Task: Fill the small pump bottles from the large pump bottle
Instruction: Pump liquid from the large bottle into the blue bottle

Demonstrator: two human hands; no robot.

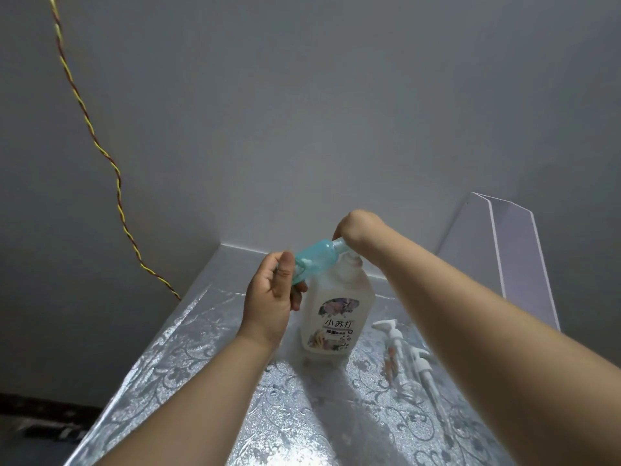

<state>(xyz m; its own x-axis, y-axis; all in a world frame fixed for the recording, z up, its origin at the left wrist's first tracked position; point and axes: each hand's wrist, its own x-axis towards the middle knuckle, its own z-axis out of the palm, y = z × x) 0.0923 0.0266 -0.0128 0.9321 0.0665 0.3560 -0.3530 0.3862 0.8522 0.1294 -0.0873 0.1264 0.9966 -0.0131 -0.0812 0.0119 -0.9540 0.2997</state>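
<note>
- The small teal bottle point(314, 260) is held tilted in the air, its neck up against the top of the large pump bottle point(337, 317), which stands on the silver patterned table point(188, 348).
- The left hand point(272, 297) grips the teal bottle's lower end, thumb and fingers wrapped round it; the right hand point(356, 230) curls down over the pump top — fingertips hidden.
- Risk: if the neck slips off the spout, liquid would likely run down the large bottle; a hard off-centre press could tip it.
- Loose pump heads point(389, 331) lie just right of the large bottle, with a clear stand point(517, 257) behind them.
- Open surface lies toward the person.
</note>
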